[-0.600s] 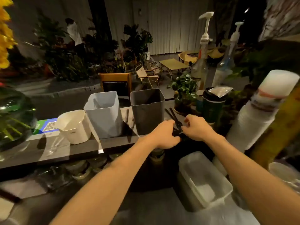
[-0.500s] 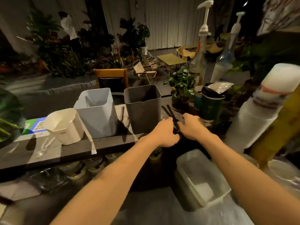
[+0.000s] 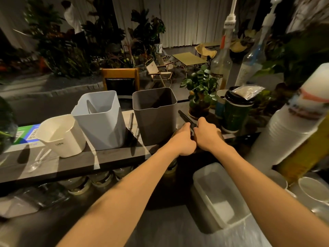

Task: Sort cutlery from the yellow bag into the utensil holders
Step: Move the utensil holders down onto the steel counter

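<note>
Grip closed on both sides: left hand (image 3: 183,140) and right hand (image 3: 207,138) knuckle to knuckle, fingers curled round black cutlery (image 3: 185,117). One dark stem pokes up and back between them; fork, knife or spoon, cannot tell. Hands sit over the desk (image 3: 74,162), just right of the dark grey holder (image 3: 154,115). Left to right on the desk: green glass vessel (image 3: 6,125) cut by the frame edge, green-blue QR card (image 3: 26,133), clear plastic spoon (image 3: 38,158) lying flat in front of the cream holder (image 3: 60,135). Cream holder is close beside the light grey holder (image 3: 99,120), touching or not, cannot tell. Two metal utensils (image 3: 131,120) lie flat in the gap between the two grey holders. Dark grey holder upright, inside too dark to read. Right of the hands: small potted plant (image 3: 201,93), dark green lidded cup (image 3: 235,113) with a clear sachet (image 3: 248,90) on its lid, two pump bottles (image 3: 221,61) behind. Tall stack of white cups (image 3: 292,125) near the right edge, with a blurred yellow shape (image 3: 306,157) beside it; cannot tell if it is the bag. Lower down, under the right forearm, a clear plastic tub (image 3: 219,195), top open.
</note>
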`<state>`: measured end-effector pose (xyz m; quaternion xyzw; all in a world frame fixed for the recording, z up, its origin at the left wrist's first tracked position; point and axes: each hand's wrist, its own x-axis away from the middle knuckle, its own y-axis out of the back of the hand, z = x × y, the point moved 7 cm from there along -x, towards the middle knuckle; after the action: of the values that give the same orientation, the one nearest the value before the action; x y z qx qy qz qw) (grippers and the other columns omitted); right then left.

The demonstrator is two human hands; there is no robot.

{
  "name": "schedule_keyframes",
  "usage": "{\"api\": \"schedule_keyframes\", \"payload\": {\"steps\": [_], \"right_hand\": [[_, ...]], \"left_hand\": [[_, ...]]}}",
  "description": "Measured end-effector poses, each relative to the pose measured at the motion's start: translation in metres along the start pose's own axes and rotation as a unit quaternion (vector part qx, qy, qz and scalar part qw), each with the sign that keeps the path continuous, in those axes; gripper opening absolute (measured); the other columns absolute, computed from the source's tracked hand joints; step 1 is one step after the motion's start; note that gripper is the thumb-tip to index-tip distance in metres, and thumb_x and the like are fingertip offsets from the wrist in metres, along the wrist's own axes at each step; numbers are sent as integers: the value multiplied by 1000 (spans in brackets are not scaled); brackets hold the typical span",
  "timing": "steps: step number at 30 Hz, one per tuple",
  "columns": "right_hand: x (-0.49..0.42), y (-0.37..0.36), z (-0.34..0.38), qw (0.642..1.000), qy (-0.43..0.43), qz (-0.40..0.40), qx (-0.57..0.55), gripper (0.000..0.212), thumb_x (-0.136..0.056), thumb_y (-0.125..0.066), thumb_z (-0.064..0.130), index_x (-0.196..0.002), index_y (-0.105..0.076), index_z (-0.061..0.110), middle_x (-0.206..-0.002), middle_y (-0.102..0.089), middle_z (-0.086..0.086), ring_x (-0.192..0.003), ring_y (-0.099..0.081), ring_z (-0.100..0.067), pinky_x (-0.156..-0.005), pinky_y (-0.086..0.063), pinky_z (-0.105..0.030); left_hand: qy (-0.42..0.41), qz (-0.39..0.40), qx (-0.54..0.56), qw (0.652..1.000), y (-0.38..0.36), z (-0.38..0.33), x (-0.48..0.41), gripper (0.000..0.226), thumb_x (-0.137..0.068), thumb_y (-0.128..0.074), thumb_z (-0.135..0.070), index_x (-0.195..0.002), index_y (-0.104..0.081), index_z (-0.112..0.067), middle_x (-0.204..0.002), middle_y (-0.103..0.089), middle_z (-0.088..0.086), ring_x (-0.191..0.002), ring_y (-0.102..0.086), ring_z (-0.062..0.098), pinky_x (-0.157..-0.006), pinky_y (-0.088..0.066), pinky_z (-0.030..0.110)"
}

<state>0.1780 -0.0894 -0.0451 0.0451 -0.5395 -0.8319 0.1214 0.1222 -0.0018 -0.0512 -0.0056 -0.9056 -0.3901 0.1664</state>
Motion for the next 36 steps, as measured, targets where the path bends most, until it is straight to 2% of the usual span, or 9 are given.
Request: {"api": "schedule_keyframes", "payload": {"steps": [5,8,14,18,22,25,29,32,36], "right_hand": [[26,50,24,993,62,-96,-33,5,-105,-46,27,-106,-48,23,-97,-62,-6,-85,-59,-26,-68,-49,-39],[42,87,41,984,65,-165,-21,14,-104,-46,33,-108,-54,23,-99,-63,-7,-94,-59,-33,-72,-48,-40],[88,153,94,933,177,-312,14,18,-105,-45,28,-112,-54,14,-105,-67,-13,-95,-63,-40,-73,-43,-43],[98,166,127,936,238,-260,-1,14,-105,-46,29,-110,-53,18,-103,-65,-9,-93,-62,-33,-82,-53,-51],[83,144,148,956,238,-165,57,17,-103,-49,29,-116,-54,18,-109,-66,-9,-99,-62,-35,-86,-53,-52],[72,121,150,965,219,-116,88,16,-100,-51,27,-115,-52,21,-112,-65,-10,-99,-62,-35,-82,-56,-49],[63,95,146,967,199,-70,141,32,-98,-56,23,-130,-48,23,-122,-59,-12,-108,-59,-38,-76,-50,-43],[70,91,150,962,190,-100,167,41,-97,-60,21,-135,-44,21,-127,-49,-14,-111,-57,-40,-70,-44,-43],[114,85,178,919,321,-218,76,14,-99,-54,21,-111,-52,15,-103,-61,-9,-86,-64,-34,-62,-54,-41]], "left_hand": [[-53,-91,24,994,22,-17,19,89,-91,-70,-15,-160,-13,-21,-148,-49,11,-129,-53,29,-107,-47,44],[-95,-142,57,984,46,-34,34,60,-88,-74,-21,-141,-45,-18,-128,-62,8,-114,-62,26,-99,-52,46],[-135,-241,98,956,104,-60,65,26,-84,-73,-31,-105,-62,-20,-85,-65,-6,-83,-66,17,-73,-50,30],[-113,-266,120,950,141,-45,88,37,-86,-67,-38,-114,-68,-14,-106,-68,2,-100,-63,21,-98,-50,42],[-70,-301,1,951,167,-17,102,20,-90,-69,-34,-99,-71,-16,-95,-68,5,-89,-63,24,-79,-56,41],[-36,-294,-22,955,170,11,113,11,-93,-65,-24,-86,-70,-17,-81,-65,2,-78,-60,16,-61,-45,29],[10,-281,-31,959,165,50,118,14,-89,-64,-21,-79,-72,-17,-78,-68,4,-77,-64,19,-63,-51,30],[59,-229,-85,968,148,76,112,12,-93,-65,-27,-96,-69,-16,-93,-67,4,-86,-62,23,-73,-52,35],[103,-163,-135,972,118,101,108,26,-93,-58,-22,-117,-62,-16,-116,-66,13,-106,-64,36,-94,-54,45]]}}
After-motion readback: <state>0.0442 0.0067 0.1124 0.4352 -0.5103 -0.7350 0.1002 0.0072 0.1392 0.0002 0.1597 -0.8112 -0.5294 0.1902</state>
